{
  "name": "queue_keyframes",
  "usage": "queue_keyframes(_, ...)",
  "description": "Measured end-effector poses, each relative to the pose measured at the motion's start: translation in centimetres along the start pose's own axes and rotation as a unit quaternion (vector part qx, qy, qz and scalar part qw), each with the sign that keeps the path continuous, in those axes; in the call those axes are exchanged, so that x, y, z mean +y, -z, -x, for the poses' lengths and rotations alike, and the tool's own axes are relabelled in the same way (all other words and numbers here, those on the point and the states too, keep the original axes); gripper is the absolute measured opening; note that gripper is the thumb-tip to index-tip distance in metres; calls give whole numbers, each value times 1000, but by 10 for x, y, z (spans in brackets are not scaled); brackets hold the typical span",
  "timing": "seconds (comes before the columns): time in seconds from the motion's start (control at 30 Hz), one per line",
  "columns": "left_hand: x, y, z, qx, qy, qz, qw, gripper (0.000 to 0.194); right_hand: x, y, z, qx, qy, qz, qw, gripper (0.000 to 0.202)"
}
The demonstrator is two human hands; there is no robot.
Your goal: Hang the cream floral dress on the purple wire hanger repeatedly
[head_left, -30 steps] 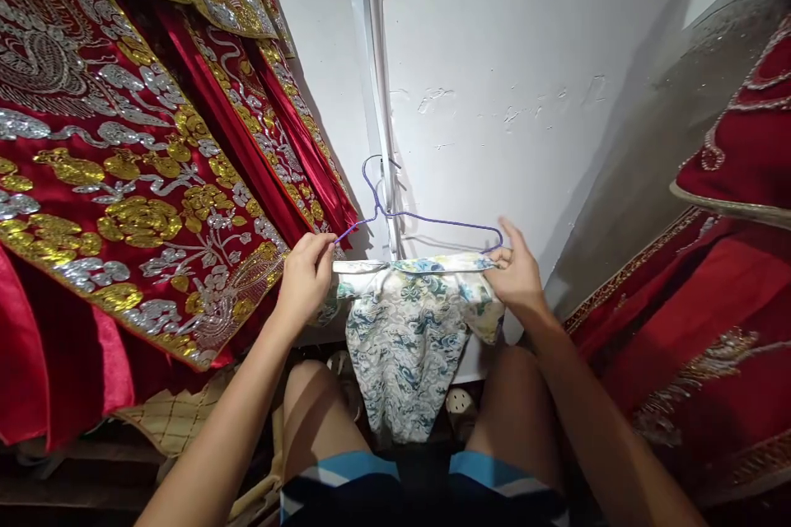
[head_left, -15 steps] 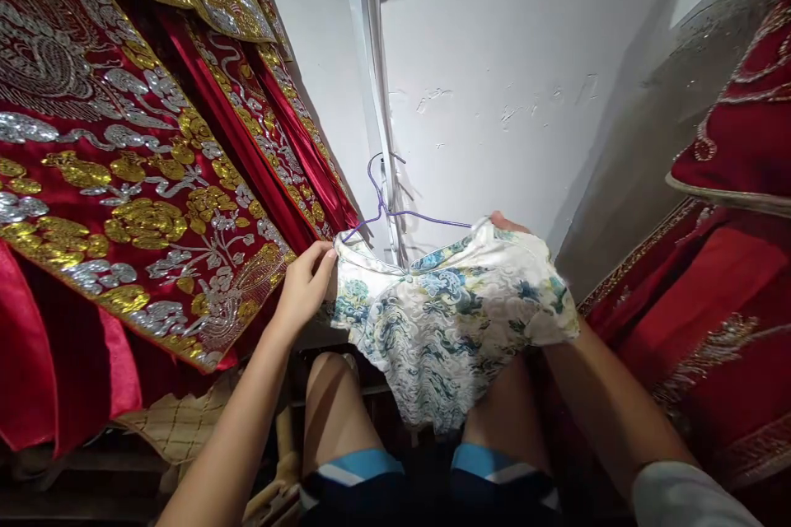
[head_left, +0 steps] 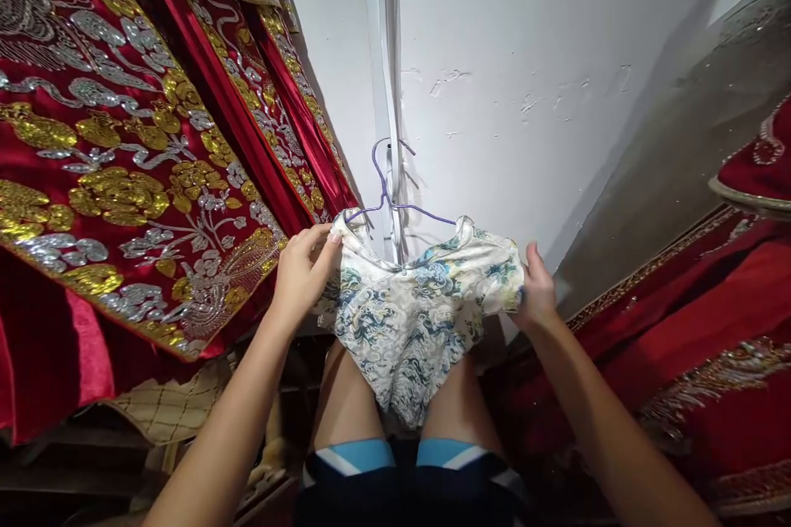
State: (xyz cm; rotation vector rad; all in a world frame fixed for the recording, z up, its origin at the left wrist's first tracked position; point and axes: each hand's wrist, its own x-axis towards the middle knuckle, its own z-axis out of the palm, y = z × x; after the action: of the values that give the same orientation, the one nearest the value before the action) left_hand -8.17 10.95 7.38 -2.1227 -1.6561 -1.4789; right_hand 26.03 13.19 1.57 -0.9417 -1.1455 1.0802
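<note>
A white floral short-sleeved top [head_left: 408, 305] hangs on a purple wire hanger [head_left: 384, 196], whose hook points up in front of a pale vertical rail. My left hand [head_left: 302, 268] pinches the top's shoulder at the left end of the hanger, thumb in front. At the other side, my right hand [head_left: 536, 284] is at the edge of the sleeve, thumb raised, its other fingers partly hidden behind the cloth. The top's lower part hangs in folds over my legs.
Red cloth with gold and silver sequins [head_left: 136, 189] fills the left side. More red embroidered cloth [head_left: 710, 305] lies at the right. Ahead stand a white wall [head_left: 494, 33] and the vertical rail [head_left: 388, 41]. A quilted beige item [head_left: 170, 408] is low at the left.
My right hand has moved from behind the shoulder to the outer edge of the sleeve. The right shoulder of the top sits closer in, and my left hand still holds its side.
</note>
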Motion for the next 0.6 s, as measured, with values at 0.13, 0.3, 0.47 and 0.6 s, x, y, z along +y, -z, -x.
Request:
queue_keyframes(0.13, 7, 1, -3, 3, 35, 0, 999, 34, -5, -2, 8, 53, -14, -50, 997, 56)
queue_keyframes(0.3, 22, 6, -10, 21, 28, 7, 999, 39, -43, -14, -14, 108, 68, -71, 989, 55)
queue_keyframes(0.47, 20, 7, -13, 11, 35, 43, 998, 26, -67, -31, 18, -23, 59, -60, 996, 64)
queue_keyframes(0.6, 9, -4, -3, 13, 66, 153, 986, 32, -68, -42, 81, -348, 51, -16, 936, 82)
